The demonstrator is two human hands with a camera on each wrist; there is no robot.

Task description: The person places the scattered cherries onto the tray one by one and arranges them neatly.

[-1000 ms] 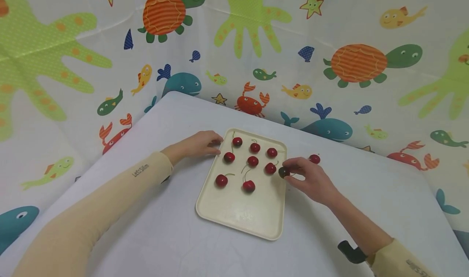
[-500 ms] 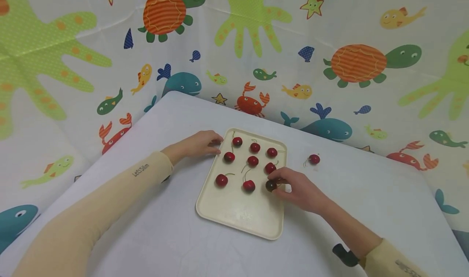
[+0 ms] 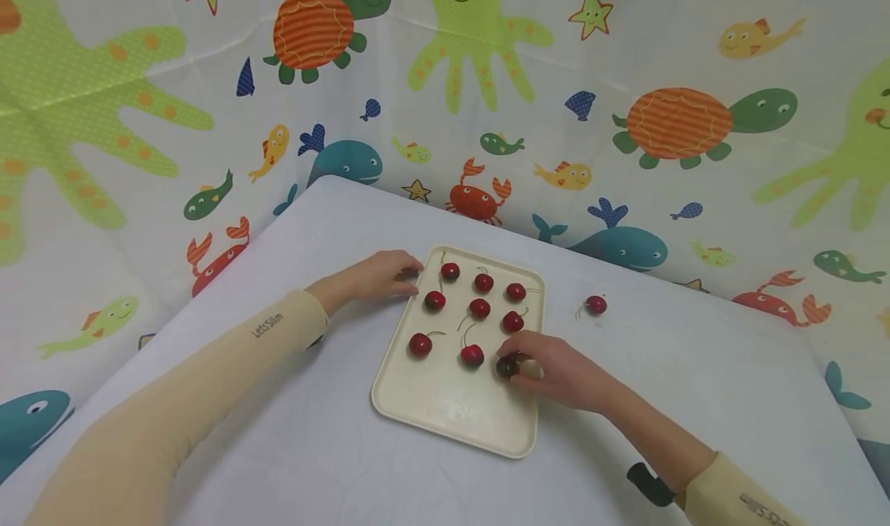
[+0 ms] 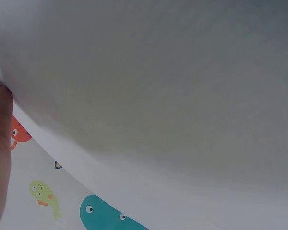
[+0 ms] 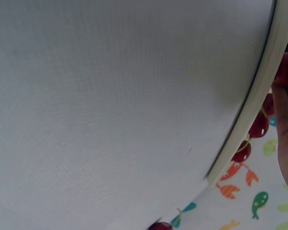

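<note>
A cream rectangular tray lies on the white table with several red cherries spread over its far and middle parts. My left hand rests against the tray's left rim, with its thumb and fingers apart. Over the right side of the tray, my right hand pinches a dark cherry between thumb and fingers. That cherry sits low over the tray; whether it touches the surface I cannot tell. In the right wrist view, the held cherry appears at the right edge, beyond the tray rim.
One more cherry with a stem lies on the table to the right of the tray. Behind the table hangs a curtain printed with sea animals.
My right hand has carried the dark cherry from the tray's right edge inward and towards me, past the nearest cherry of the right column. The left hand stays at the rim.
</note>
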